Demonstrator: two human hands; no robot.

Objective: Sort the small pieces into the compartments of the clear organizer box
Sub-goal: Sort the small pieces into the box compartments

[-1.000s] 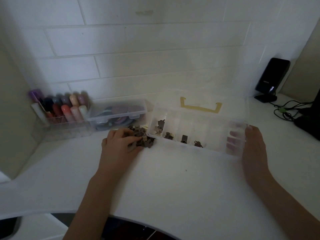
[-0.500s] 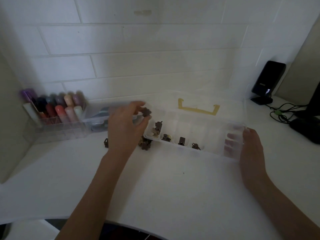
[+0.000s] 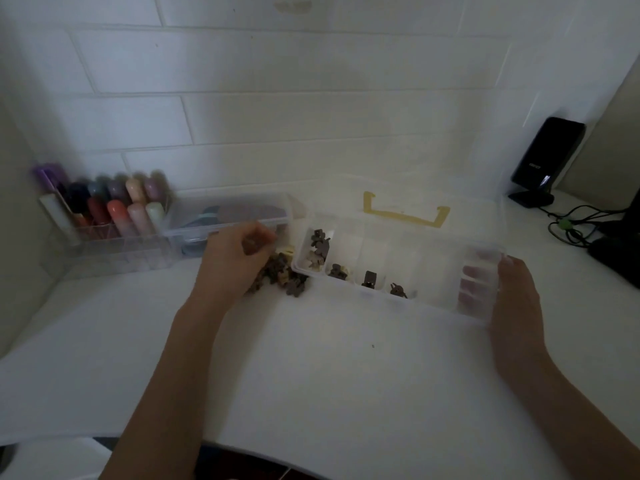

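Note:
The clear organizer box (image 3: 398, 300) lies open on the white desk, its lid with a yellow handle (image 3: 406, 213) leaning back toward the wall. Small dark and cream pieces sit in the left compartments (image 3: 320, 242), with single ones along the front row. A loose pile of small pieces (image 3: 289, 280) lies just left of the box. My left hand (image 3: 235, 254) hovers over that pile with fingers curled; blur hides whether it holds a piece. My right hand (image 3: 516, 299) grips the box's right end, fingers showing through the plastic.
A rack of coloured bottles (image 3: 114, 206) and a closed clear case (image 3: 235, 213) stand against the tiled wall at left. A black device on a stand (image 3: 543, 161), cables (image 3: 568, 223) and another black object (image 3: 620, 258) occupy the right. The desk's curved front edge is near me.
My left hand lifted a dark piece from the pile up to the box's left end, then came back down onto the pile. My right hand stayed on the box.

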